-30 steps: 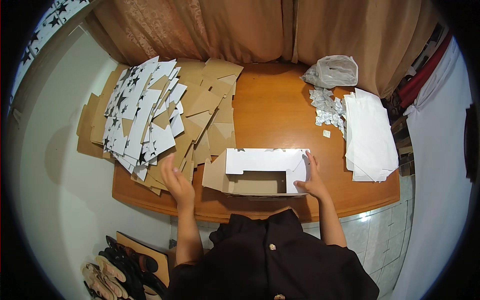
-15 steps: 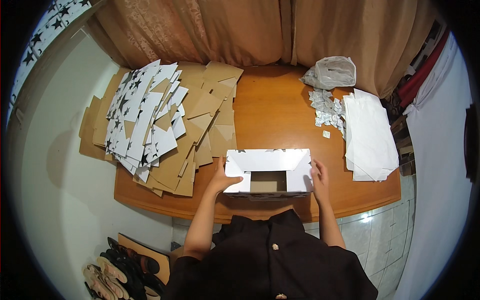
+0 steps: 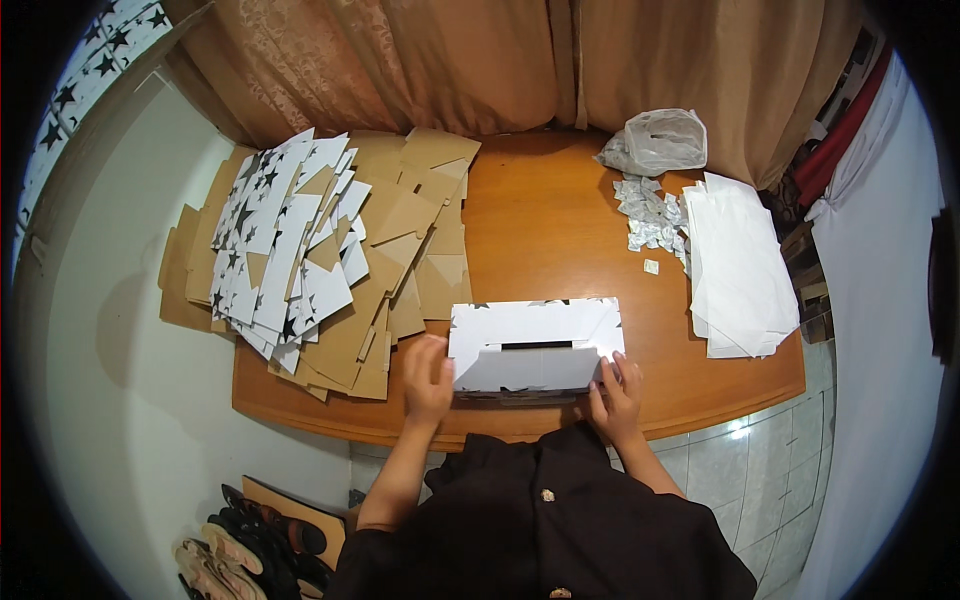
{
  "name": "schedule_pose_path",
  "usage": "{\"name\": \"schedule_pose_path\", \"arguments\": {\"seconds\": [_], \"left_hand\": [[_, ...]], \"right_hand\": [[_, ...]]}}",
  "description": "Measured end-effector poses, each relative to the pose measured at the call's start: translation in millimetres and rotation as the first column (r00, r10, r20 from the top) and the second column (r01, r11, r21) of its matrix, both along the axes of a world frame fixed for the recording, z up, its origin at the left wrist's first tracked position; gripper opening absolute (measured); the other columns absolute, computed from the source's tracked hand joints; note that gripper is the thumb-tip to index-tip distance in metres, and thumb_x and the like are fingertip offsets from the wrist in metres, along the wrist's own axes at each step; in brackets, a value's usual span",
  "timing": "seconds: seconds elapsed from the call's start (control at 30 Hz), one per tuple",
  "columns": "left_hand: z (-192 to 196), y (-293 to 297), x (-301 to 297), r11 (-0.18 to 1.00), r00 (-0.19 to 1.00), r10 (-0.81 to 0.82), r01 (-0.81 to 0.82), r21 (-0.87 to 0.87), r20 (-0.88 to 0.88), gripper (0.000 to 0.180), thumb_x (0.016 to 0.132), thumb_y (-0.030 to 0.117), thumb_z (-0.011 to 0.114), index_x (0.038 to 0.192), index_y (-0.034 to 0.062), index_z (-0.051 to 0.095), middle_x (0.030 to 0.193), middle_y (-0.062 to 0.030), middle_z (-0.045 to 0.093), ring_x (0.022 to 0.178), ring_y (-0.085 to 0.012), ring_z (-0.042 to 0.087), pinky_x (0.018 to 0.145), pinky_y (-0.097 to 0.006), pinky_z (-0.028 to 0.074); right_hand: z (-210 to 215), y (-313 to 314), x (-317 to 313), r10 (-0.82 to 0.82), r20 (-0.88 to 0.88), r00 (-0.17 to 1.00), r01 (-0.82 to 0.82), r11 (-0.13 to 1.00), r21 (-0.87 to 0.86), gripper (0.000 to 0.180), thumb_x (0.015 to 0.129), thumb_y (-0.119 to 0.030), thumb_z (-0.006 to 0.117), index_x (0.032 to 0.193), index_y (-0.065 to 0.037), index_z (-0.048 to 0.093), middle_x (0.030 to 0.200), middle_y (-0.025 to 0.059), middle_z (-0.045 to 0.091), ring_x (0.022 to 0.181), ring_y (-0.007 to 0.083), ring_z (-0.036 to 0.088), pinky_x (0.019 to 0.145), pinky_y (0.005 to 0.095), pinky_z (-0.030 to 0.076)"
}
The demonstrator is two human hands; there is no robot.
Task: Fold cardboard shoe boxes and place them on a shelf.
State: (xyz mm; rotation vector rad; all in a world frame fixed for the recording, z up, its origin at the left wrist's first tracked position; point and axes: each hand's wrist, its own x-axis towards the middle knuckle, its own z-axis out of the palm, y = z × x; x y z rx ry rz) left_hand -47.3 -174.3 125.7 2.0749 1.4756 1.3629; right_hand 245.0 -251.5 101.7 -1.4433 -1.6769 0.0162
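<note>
A white cardboard box (image 3: 535, 325) with black stars along its edges sits at the table's near edge, in front of my body. Its flaps are folded inward, and the near flap (image 3: 535, 370) lies over most of the top, leaving a narrow dark slot behind it. My right hand (image 3: 618, 398) grips the box's near right corner, thumb and fingers at the end of that flap. Beside the left end, my left hand (image 3: 428, 378) is held with fingers loosely bent and apart, holding nothing. Whether its fingertips touch the box, I cannot tell.
Flat star-printed and brown cardboard blanks (image 3: 400, 235) are piled on the left of the wooden table (image 3: 540, 220). At the right lie white paper sheets (image 3: 742, 270), several small clear packets (image 3: 650, 215) and a plastic bag (image 3: 665, 142). Shoes (image 3: 250, 545) stand at lower left.
The near flap has come down over the box's opening. My right hand has moved left and nearer onto the corner; my left hand has let go of the left end and drawn slightly away.
</note>
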Motion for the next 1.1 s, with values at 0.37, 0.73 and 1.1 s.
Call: {"name": "schedule_pose_path", "arguments": {"seconds": [0.37,0.73,1.1], "left_hand": [[-12.3,-6.1,20.0,0.960,0.844,-0.276,0.261,-0.096,-0.460,0.042,0.074,0.038,0.068,0.106,0.0107,0.065,0.108,-0.0062,0.062,0.103,-0.0216,0.058,0.093,-0.047,0.038],[-51.1,-20.0,8.7,0.928,0.905,0.358,-0.317,-0.197,0.229,0.044,0.090,0.041,0.047,0.120,0.0101,0.055,0.119,-0.0141,0.053,0.115,-0.0328,0.047,0.098,-0.052,0.029],[-15.3,-25.8,17.6,0.860,0.678,0.305,0.106,-0.500,0.668,0.038,0.094,0.031,0.052,0.114,-0.0012,0.055,0.110,-0.0044,0.056,0.106,-0.0122,0.048,0.093,-0.026,0.036]], "right_hand": [[-8.5,22.2,-4.7,-0.086,0.191,0.978,0.094,0.995,-0.032,0.015,0.075,-0.012,0.060,0.088,-0.010,0.068,0.094,0.0012,0.067,0.099,0.0251,0.057,0.096,0.0490,0.031],[3.7,18.1,-10.9,-0.136,-0.056,0.989,0.128,0.983,-0.129,0.024,0.078,-0.011,0.059,0.101,-0.004,0.064,0.114,0.0158,0.056,0.113,0.0381,0.046,0.098,0.0467,0.034],[12.4,26.5,-3.3,0.009,-0.087,0.996,-0.030,0.970,-0.242,0.028,0.086,-0.013,0.054,0.111,-0.004,0.063,0.115,0.0177,0.057,0.120,0.0376,0.043,0.105,0.0461,0.027]]}}
